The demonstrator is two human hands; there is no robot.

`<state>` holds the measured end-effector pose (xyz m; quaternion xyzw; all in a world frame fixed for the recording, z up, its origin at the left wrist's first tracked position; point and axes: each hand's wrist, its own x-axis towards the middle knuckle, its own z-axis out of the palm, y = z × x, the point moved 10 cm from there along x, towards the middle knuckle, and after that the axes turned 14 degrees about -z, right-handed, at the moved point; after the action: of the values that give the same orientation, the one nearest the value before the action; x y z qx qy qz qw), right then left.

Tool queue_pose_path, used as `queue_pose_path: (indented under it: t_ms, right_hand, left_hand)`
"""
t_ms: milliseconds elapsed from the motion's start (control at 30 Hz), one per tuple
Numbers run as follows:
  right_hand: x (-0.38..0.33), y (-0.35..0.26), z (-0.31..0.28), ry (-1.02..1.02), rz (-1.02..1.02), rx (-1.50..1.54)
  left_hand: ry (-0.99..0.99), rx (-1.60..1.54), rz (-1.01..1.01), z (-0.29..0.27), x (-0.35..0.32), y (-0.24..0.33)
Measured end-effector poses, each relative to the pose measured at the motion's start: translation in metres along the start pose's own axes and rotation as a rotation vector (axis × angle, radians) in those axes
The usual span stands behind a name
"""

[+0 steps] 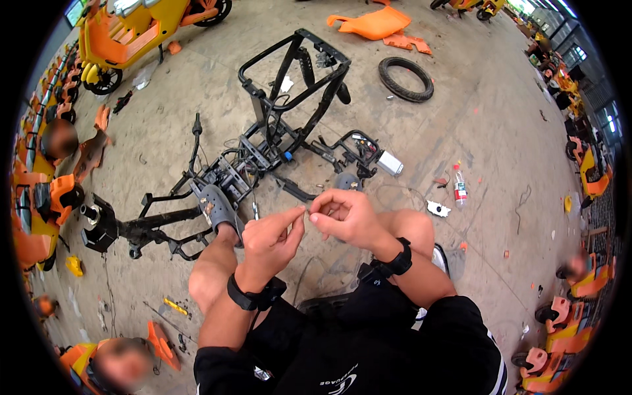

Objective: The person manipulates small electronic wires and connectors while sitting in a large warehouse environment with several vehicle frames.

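Observation:
My left hand (273, 240) and my right hand (345, 217) meet over my lap, fingertips almost touching. Both are closed in a pinch, thumb against fingers. Something small and thin seems to sit between the fingertips, too small to name. Just beyond my hands lies a stripped black scooter frame (168, 224), on its side, with loose cables and metal parts about its middle. My foot in a grey clog (217, 207) rests against this frame.
Right of the frame lie a white box (390, 162), a bottle (459, 187) and a white piece (437, 209). Farther off are a black tyre (395, 91) and an orange panel (372, 25). A yellow tool (175, 306) lies left. Yellow-orange scooters (131, 39) and people surround the floor.

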<state>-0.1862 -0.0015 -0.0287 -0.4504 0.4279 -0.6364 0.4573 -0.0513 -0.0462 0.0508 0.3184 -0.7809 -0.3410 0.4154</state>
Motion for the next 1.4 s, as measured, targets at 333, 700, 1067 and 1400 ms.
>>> queue_pose_path:
  t_ms: [333,700,1067,1400]
  right_hand:
    - [0.001,0.005,0.003,-0.088,0.066,-0.018]
    - [0.004,0.008,0.0,-0.036,-0.096,-0.11]
    - [0.004,0.007,-0.032,0.151,-0.141,-0.303]
    - [0.003,0.009,0.007,-0.119,0.053,-0.11]
  left_hand:
    - [-0.075,0.02,0.008,0.01,-0.002,0.003]
    - [-0.07,0.046,0.039,0.012,-0.007,0.008]
    - [0.109,0.064,-0.151,-0.026,-0.003,-0.013]
    - [-0.134,0.041,-0.071,0.005,0.002,-0.003]
